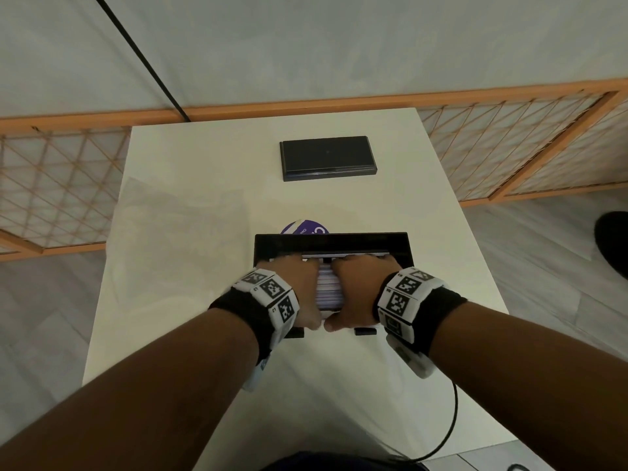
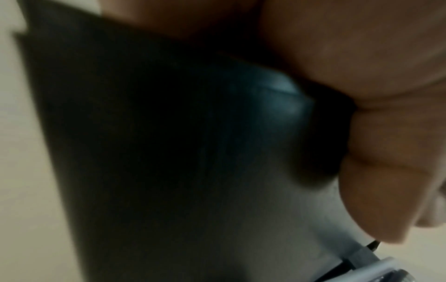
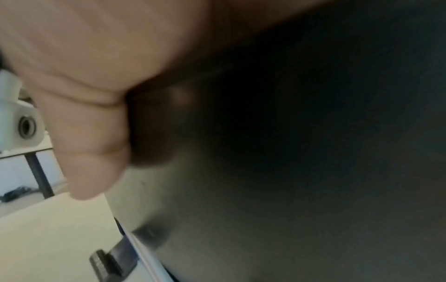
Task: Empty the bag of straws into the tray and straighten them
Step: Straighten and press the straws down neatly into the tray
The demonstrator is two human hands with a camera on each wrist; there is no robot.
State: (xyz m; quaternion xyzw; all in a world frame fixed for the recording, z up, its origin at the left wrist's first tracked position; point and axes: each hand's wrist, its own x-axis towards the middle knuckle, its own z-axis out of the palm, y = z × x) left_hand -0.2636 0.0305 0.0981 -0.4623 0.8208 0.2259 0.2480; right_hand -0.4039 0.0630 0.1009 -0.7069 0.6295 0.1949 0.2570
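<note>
Fingers (image 1: pixel 365 263) on straws (image 1: pixel 329 287) in tray (image 1: pixel 331 241)

The tabletop (image 1: pixel 190 158) looks smooth, matt and cream. The tray (image 1: pixel 331 244) at its centre is black with a dull sheen, plastic by the look of it, and the straws (image 1: pixel 329 287) in it appear paper-wrapped, white and lilac. At twelve o'clock lies a black lid (image 1: pixel 328 158), smooth and faintly glossy. At nine o'clock a clear plastic bag (image 1: pixel 180 226) lies crinkled.
</note>
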